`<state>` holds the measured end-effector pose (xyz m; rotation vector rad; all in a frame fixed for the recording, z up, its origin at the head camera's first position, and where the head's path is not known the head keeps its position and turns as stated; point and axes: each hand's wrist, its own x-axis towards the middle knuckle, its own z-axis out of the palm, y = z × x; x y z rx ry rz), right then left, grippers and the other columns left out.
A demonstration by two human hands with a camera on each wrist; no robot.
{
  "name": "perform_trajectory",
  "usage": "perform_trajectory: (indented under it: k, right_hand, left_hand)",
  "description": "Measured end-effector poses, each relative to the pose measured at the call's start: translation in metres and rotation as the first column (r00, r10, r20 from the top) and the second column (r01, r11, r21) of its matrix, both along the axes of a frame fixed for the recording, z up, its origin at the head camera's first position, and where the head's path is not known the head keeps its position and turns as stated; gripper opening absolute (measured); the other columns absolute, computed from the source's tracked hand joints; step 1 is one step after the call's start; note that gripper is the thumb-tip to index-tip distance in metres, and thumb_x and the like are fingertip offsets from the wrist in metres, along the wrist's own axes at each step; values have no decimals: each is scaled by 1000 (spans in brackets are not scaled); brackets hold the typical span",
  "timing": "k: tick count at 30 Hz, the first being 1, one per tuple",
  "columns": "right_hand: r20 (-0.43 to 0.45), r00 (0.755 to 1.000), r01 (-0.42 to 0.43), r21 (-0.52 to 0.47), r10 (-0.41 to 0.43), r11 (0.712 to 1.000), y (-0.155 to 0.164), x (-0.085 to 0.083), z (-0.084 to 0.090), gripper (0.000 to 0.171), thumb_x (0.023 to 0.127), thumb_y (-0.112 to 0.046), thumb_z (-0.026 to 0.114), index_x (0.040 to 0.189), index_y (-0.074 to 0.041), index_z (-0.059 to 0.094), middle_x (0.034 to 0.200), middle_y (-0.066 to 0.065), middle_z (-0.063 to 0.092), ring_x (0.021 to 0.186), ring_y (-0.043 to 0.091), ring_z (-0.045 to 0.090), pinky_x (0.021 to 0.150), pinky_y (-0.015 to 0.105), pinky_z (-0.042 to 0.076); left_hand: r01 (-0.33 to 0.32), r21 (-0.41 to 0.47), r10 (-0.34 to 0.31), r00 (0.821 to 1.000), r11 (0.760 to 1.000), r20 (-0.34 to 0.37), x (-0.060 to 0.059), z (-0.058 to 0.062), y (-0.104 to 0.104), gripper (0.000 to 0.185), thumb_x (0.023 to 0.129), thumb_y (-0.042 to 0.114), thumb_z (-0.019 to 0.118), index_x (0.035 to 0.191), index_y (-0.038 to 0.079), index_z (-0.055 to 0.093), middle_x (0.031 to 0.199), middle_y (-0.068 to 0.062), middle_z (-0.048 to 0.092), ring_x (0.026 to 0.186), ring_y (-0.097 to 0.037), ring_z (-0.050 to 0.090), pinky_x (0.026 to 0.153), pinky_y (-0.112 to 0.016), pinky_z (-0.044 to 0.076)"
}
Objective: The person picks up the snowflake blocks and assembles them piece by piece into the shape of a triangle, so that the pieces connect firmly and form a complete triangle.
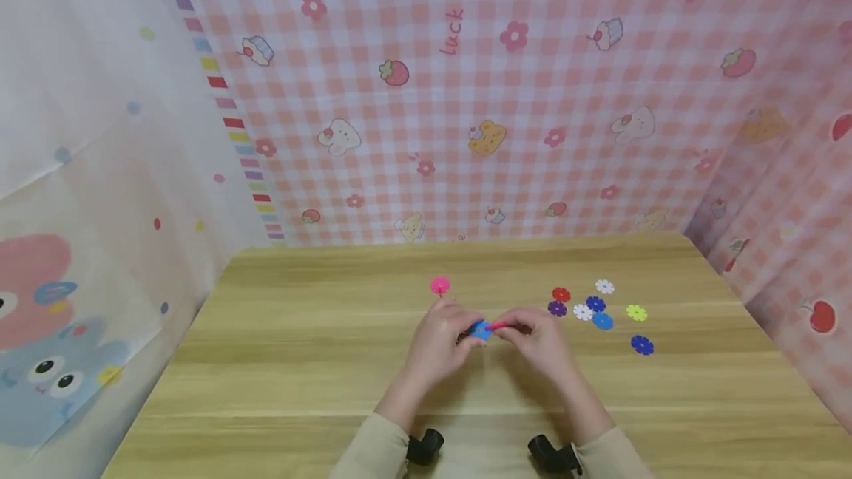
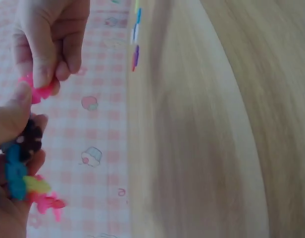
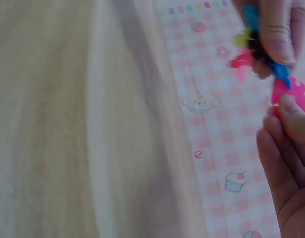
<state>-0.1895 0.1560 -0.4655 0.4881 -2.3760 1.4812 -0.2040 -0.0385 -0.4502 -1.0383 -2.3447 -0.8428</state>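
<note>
The left hand grips a chain of joined discs, slanting lengthwise from beyond its fingers toward the right hand, which pinches a pink disc, edge pointing at the chain.

The words "luck life" run up a pink checked backdrop, 1 letter "e" near its foot.

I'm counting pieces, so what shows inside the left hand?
In the left hand, blue parts, dark parts, a yellow part and pink parts show; whatever its grip covers can't be seen.
</note>
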Motion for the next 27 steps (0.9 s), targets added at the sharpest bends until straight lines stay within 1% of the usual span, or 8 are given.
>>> perform_trajectory:
  k: [1, 4, 6, 10, 14, 20, 25, 27]
  right_hand:
    - [44, 999, 2, -8, -1, 1000, 1, -1, 0, 12, 80, 6, 76, 87, -4, 74, 83, 3, 71, 75, 13, 65, 68, 25, 56]
    - [208, 978, 39, -30, -32, 999, 0, -1, -2, 8, 83, 0, 76, 88, -5, 72, 82, 2, 70, 75, 15, 65, 70, 25, 56]
    - [255, 966, 56, -22, -49, 998, -1, 0, -4, 9, 84, -1, 75, 87, -6, 69, 81, 1, 69, 75, 15, 65, 71, 26, 55]
    - [254, 965, 72, 12, -73, 997, -5, 0, -7, 12, 83, -1, 76, 84, -9, 67, 78, -3, 67, 74, 15, 62, 70, 26, 54]
    - [222, 974, 47, 39, -55, 998, -9, -1, -10, 12, 83, -3, 77, 82, -10, 67, 76, -5, 66, 73, 14, 61, 68, 26, 53]
    - [224, 974, 8, 39, -17, 999, -8, -1, -14, 12, 83, -3, 77, 82, -11, 68, 77, -6, 66, 74, 13, 61, 70, 26, 53]
    - [267, 961, -73, 3, 69, 997, 4, -6, -16, 6, 86, -7, 74, 89, -9, 69, 84, -2, 68, 81, 16, 63, 76, 28, 53]
    - [263, 963, -60, -4, 59, 998, 14, -11, -17, 6, 87, -7, 74, 92, -7, 71, 87, 1, 70, 84, 18, 64, 78, 28, 53]
  left_hand:
    - [-6, -11, 6, 1000, 1000, 11, -1, -1, 0, 29, 77, 20, 83, 100, 3, 75, 89, -4, 73, 83, -19, 61, 105, -38, 42]
    - [-52, -43, 54, 997, 998, 49, 1, -5, -2, 30, 80, 21, 83, 103, 4, 75, 93, -4, 73, 88, -20, 62, 96, -35, 47]
    - [-78, -52, 81, 995, 996, 63, 2, -8, -3, 30, 80, 21, 84, 104, 5, 75, 94, -4, 72, 92, -20, 62, 92, -35, 49]
    - [-96, -33, 97, 994, 995, 46, 4, -13, -3, 31, 78, 22, 86, 104, 7, 76, 96, -3, 71, 96, -20, 61, 89, -35, 50]
    - [-99, -6, 99, 995, 995, 11, 4, -15, 0, 24, 78, 20, 85, 98, 11, 77, 95, -2, 71, 95, -20, 63, 97, -41, 47]
    - [-103, 17, 102, 993, 995, 57, 5, -17, 2, 17, 77, 16, 86, 92, 11, 78, 93, -1, 73, 94, -18, 67, 109, -48, 37]
    - [-73, 64, 68, 995, 995, 78, 5, -17, 2, 18, 76, 13, 87, 91, 9, 78, 91, -2, 74, 92, -19, 68, 110, -48, 37]
    - [-68, 69, 63, 996, 995, 70, 5, -17, 2, 19, 75, 13, 87, 91, 8, 78, 90, -3, 74, 91, -20, 69, 108, -48, 39]
